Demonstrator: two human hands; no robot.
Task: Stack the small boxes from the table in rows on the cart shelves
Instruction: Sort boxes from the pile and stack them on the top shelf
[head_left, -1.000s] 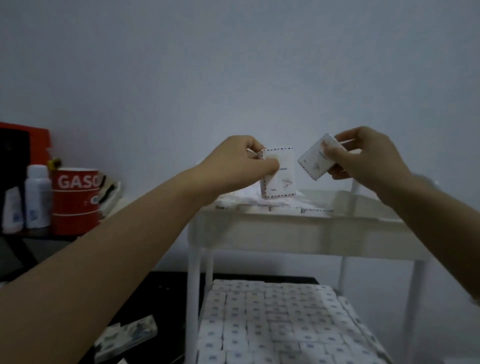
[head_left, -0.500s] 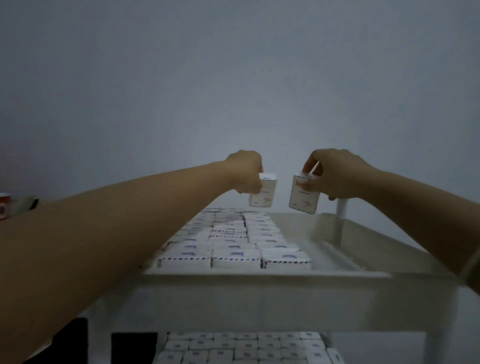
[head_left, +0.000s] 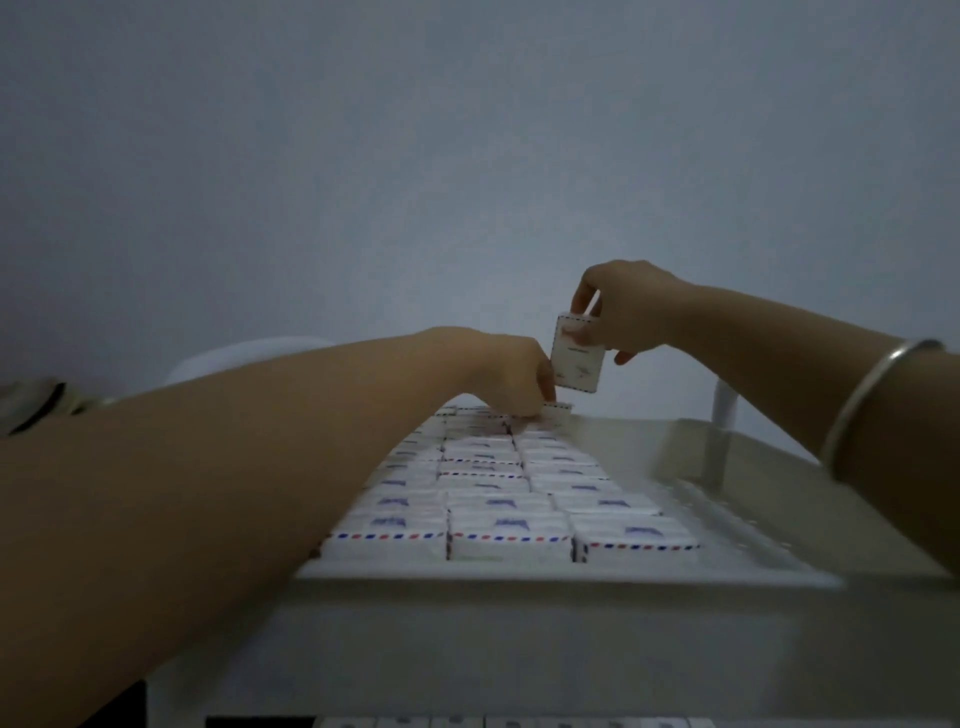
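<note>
White plastic cart top shelf (head_left: 519, 574): we see three rows of small white boxes with red-blue striped edges (head_left: 493, 488) laid, with room left at 3 o'clock. Our left hand (head_left: 514, 376) sets one box (head_left: 557, 410) at the 12 o'clock end; we cannot tell its grip. Our right hand (head_left: 631, 312) pinches another box (head_left: 576, 358) just above. We judge this shelf over half filled.

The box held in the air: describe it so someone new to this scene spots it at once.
Find the white cart's top shelf, partly filled with rows of small boxes lying flat. Above their far end, the right hand pinches one box. Unlike the rest, it hangs upright in the air, slightly tilted.
</note>
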